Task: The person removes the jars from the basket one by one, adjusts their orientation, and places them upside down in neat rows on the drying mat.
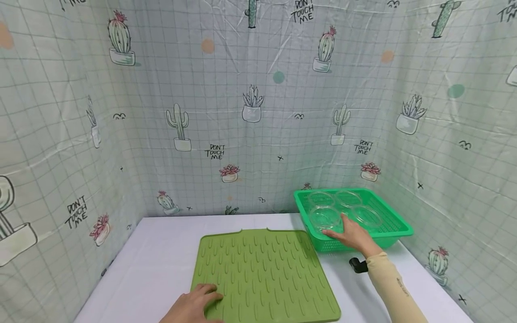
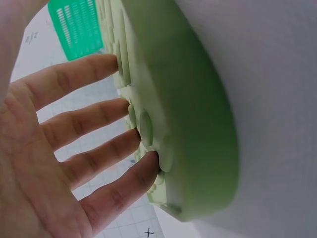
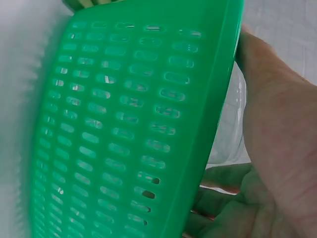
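My left hand (image 1: 194, 305) is at the near left edge of a green ridged drying mat (image 1: 262, 273). In the left wrist view its fingers are spread and nearly straight, fingertips touching the ridges (image 2: 145, 128). At the far right, my right hand (image 1: 353, 235) reaches over the near side of a green plastic basket (image 1: 397, 233). Thumb and fingers lie about the front-left clear round bowl (image 1: 324, 217). The right wrist view shows part of this clear bowl (image 3: 230, 124) between thumb and curled fingers; the basket wall (image 3: 114, 119) hides the fingertips.
More clear bowls (image 1: 366, 216) sit in the basket, behind and to the right of the held one. A black device (image 1: 358, 265) is at the right wrist. The white table (image 1: 161, 251) meets patterned cloth walls (image 1: 278, 125) at the back and sides.
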{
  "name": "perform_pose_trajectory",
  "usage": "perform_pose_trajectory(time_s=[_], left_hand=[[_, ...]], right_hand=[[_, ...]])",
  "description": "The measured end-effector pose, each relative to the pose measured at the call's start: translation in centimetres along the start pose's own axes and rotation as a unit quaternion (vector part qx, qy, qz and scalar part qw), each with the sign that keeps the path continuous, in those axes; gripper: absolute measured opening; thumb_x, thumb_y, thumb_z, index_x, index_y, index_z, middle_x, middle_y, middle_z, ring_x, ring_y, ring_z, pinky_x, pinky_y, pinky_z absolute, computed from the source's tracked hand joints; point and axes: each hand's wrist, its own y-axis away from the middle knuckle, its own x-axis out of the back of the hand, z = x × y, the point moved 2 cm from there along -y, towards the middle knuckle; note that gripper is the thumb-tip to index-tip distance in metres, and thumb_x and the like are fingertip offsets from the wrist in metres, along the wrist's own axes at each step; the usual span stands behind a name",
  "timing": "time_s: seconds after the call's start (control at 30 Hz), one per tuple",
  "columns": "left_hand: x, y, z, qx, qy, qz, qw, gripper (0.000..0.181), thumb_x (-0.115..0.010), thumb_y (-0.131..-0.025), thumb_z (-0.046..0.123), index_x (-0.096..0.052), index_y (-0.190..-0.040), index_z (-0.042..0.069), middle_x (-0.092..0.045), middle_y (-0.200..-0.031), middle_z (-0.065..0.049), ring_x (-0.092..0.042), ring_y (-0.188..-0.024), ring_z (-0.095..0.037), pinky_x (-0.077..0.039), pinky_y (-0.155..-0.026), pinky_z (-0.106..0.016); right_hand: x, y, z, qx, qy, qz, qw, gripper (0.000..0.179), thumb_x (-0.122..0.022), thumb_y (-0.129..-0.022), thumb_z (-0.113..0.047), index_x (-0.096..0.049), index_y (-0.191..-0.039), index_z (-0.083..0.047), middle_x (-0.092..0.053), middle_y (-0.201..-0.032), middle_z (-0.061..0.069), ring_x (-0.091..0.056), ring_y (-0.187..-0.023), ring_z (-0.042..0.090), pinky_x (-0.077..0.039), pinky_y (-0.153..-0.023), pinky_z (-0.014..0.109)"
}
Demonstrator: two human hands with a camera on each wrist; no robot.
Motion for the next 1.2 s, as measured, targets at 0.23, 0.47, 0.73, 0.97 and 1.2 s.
perform_pose_trajectory(time_s=[0.23,0.47,0.73,0.97,1.2], left_hand=[[0.0,-0.1,0.1,0.000,-0.024,0.000,0.9997,0.065,-0.062,-0.079,0.069,-0.066,-0.120,0.019,-0.060,-0.122,-0.008,-0.056,-0.111,-0.032,-0.053,-0.067,-0.045],[0.0,-0.1,0.1,0.003,-0.029,0.003,0.9996,0.066,-0.062,-0.077,0.070,-0.066,-0.121,0.021,-0.060,-0.122,-0.005,-0.056,-0.111,-0.030,-0.052,-0.065,-0.044],[-0.1,0.0,0.0,0.002,-0.026,0.011,0.9996,0.067,-0.062,-0.077,0.071,-0.066,-0.121,0.021,-0.061,-0.122,-0.006,-0.057,-0.111,-0.030,-0.052,-0.064,-0.044],[0.0,-0.1,0.0,0.007,-0.024,0.001,0.9997,0.066,-0.063,-0.077,0.070,-0.066,-0.120,0.020,-0.061,-0.121,-0.006,-0.057,-0.108,-0.031,-0.052,-0.063,-0.043],[0.0,-0.2,-0.1,0.017,-0.021,-0.011,0.9996,0.064,-0.062,-0.078,0.071,-0.066,-0.119,0.022,-0.061,-0.120,-0.005,-0.057,-0.108,-0.030,-0.052,-0.063,-0.044]], right_hand=[[0.0,-1.1,0.4,-0.008,-0.040,-0.059,0.9974,0.111,-0.059,-0.087,-0.063,-0.008,-0.149,0.014,-0.023,-0.148,0.040,-0.030,-0.132,0.057,-0.039,-0.098,0.064],[-0.1,-1.9,0.8,-0.022,-0.060,-0.087,0.9941,0.116,-0.061,-0.085,-0.063,-0.002,-0.149,0.013,-0.017,-0.150,0.041,-0.023,-0.134,0.059,-0.036,-0.099,0.066],[-0.7,-2.6,0.7,-0.015,-0.071,-0.076,0.9944,0.116,-0.063,-0.083,-0.063,-0.003,-0.150,0.011,-0.020,-0.150,0.039,-0.027,-0.133,0.058,-0.037,-0.098,0.065],[-1.2,-2.9,0.9,-0.024,-0.068,-0.037,0.9967,0.118,-0.064,-0.079,-0.068,-0.009,-0.150,0.009,-0.029,-0.148,0.036,-0.040,-0.126,0.056,-0.045,-0.089,0.062],[-1.4,-2.8,1.0,-0.031,-0.075,-0.009,0.9966,0.117,-0.064,-0.078,-0.070,-0.012,-0.150,0.006,-0.037,-0.144,0.035,-0.050,-0.118,0.053,-0.049,-0.081,0.058]])
